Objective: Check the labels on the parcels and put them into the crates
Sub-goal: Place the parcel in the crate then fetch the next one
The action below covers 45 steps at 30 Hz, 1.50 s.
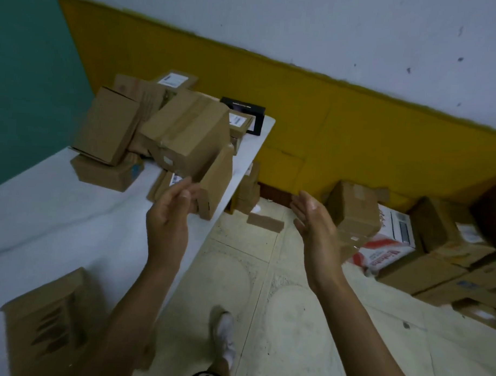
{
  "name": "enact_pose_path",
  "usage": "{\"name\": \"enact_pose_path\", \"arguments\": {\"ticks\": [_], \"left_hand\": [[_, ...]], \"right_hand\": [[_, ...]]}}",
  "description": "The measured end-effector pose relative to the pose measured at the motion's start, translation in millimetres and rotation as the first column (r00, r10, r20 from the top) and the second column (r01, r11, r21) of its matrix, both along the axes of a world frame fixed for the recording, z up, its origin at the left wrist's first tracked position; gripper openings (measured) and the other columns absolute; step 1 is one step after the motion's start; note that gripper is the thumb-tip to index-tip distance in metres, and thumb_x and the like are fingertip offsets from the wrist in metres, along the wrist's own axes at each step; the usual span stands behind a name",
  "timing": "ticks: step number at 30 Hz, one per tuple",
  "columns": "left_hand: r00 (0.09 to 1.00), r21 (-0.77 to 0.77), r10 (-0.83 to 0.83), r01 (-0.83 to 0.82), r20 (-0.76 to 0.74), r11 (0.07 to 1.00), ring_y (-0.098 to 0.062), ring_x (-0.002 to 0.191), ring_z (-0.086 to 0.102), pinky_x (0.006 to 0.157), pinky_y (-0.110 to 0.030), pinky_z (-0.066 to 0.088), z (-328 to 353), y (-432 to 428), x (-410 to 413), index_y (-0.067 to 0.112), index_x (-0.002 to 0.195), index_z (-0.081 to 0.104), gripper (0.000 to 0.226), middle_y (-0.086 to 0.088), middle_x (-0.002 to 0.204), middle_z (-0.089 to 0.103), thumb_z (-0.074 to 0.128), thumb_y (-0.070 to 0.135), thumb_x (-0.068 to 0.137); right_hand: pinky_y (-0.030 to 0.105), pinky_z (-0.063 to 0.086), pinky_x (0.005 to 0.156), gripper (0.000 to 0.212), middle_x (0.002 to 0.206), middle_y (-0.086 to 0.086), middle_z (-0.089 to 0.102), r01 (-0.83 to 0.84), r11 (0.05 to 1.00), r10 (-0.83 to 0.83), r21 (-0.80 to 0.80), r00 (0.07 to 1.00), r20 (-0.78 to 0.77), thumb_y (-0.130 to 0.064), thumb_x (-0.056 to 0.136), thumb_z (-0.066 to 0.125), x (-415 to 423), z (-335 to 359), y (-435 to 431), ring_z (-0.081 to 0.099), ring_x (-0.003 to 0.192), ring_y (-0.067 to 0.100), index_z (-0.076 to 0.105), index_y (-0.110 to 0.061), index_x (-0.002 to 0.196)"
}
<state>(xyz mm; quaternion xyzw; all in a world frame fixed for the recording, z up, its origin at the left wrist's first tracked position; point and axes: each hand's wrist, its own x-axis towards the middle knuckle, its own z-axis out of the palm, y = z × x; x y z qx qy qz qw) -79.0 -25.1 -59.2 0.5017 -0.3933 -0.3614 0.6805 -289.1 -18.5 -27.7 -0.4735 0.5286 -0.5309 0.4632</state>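
A heap of brown cardboard parcels [184, 132] lies at the far end of the white table [57, 217], some with white labels. One flat parcel [217, 181] leans at the table's right edge. My left hand [168, 216] is raised in front of it with fingers straight, holding nothing. My right hand [315, 226] is out over the floor, palm turned inward, fingers straight, also holding nothing. No crate is in view.
A cardboard piece [48, 324] lies at the table's near left corner. More boxes [436, 250] are piled on the tiled floor at the right, one white and red [385, 249]. A flat cardboard scrap [265, 222] lies on the floor. My foot [224, 336] stands below.
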Motion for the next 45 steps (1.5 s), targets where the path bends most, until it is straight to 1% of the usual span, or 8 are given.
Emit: {"name": "enact_pose_path", "arguments": {"ticks": [13,20,23,28,34,38,42,45], "left_hand": [[0.950,0.185,0.312,-0.312,0.031,0.932,0.008,0.093,0.062,0.075,-0.008,0.048,-16.3,-165.1,0.8,0.034,0.099,0.065,0.025,0.022,0.095,0.069,0.049,0.015,0.098],[0.789,0.377,0.598,-0.601,0.140,0.705,0.018,0.091,0.053,0.075,-0.007,0.040,-43.6,-201.6,22.7,0.031,0.119,0.057,0.025,0.018,0.110,0.058,0.052,0.022,0.096],[0.781,0.510,0.603,-0.589,0.161,0.627,-0.005,0.109,0.051,0.090,-0.024,0.041,-46.0,-224.1,27.2,0.026,0.127,0.053,0.032,0.012,0.120,0.053,0.050,0.032,0.096],[0.775,0.627,0.598,-0.573,0.204,0.529,-0.015,0.098,0.054,0.084,-0.030,0.041,-38.6,-254.5,22.7,0.021,0.114,0.065,0.029,0.005,0.106,0.059,0.045,0.035,0.098],[0.577,0.471,0.681,-0.802,0.451,0.368,-0.013,0.090,0.060,0.073,-0.027,0.043,-17.3,-273.4,-4.6,0.031,0.099,0.068,0.018,0.014,0.091,0.063,0.050,0.035,0.096],[0.507,0.337,0.769,-0.855,0.388,0.394,0.011,0.090,0.061,0.074,-0.015,0.046,9.9,-273.9,-32.4,0.050,0.094,0.064,0.021,0.035,0.090,0.065,0.053,0.031,0.095],[0.509,0.256,0.794,-0.859,0.332,0.444,-0.007,0.096,0.067,0.083,-0.025,0.052,28.0,-258.3,-63.0,0.039,0.105,0.067,0.030,0.015,0.108,0.070,0.055,0.014,0.094],[0.549,0.293,0.828,-0.815,0.111,0.501,-0.016,0.092,0.070,0.080,-0.030,0.055,38.7,-246.1,-84.7,0.039,0.096,0.067,0.025,0.012,0.098,0.072,0.044,0.048,0.095]], "right_hand": [[0.038,0.043,0.103,0.068,0.134,-0.006,0.057,-0.213,0.972,0.215,0.096,0.977,-0.012,-0.068,0.068,0.054,29.2,-9.4,-235.5,0.052,0.125,0.014,0.057,-0.032,0.125],[0.028,0.046,0.094,0.017,0.121,-0.012,0.064,-0.366,0.918,0.374,0.153,0.927,-0.024,-0.039,0.094,0.055,54.5,-30.7,-350.1,0.057,0.114,0.007,0.062,-0.039,0.109],[0.024,0.048,0.093,0.032,0.128,0.000,0.061,-0.514,0.849,0.522,0.124,0.852,-0.037,-0.033,0.097,0.052,73.2,-29.9,-404.1,0.056,0.116,0.011,0.060,-0.022,0.126],[0.028,0.044,0.072,0.018,0.105,0.001,0.060,-0.736,0.629,0.777,0.248,0.606,-0.170,-0.036,0.096,0.053,101.8,-31.8,-462.9,0.057,0.097,0.021,0.059,-0.037,0.113],[0.022,0.049,0.087,0.044,0.120,-0.006,0.057,-0.830,0.522,0.849,0.194,0.486,-0.206,-0.024,0.092,0.061,104.1,-30.1,-494.0,0.054,0.112,0.010,0.050,-0.019,0.134],[0.010,0.050,0.073,0.038,0.109,-0.017,0.060,-0.881,0.471,0.876,-0.036,0.472,-0.095,-0.010,0.089,0.064,87.8,-16.5,-508.0,0.058,0.098,-0.010,0.056,-0.018,0.125],[0.028,0.051,0.092,0.055,0.118,-0.011,0.060,-0.879,0.417,0.879,-0.229,0.455,-0.143,0.005,0.083,0.065,67.6,-8.7,-521.8,0.058,0.113,0.007,0.053,-0.042,0.109],[0.031,0.052,0.089,0.055,0.105,-0.013,0.064,-0.850,0.459,0.845,-0.257,0.508,-0.169,0.012,0.081,0.062,54.5,-11.1,-522.7,0.063,0.100,0.002,0.054,-0.040,0.098]]}}
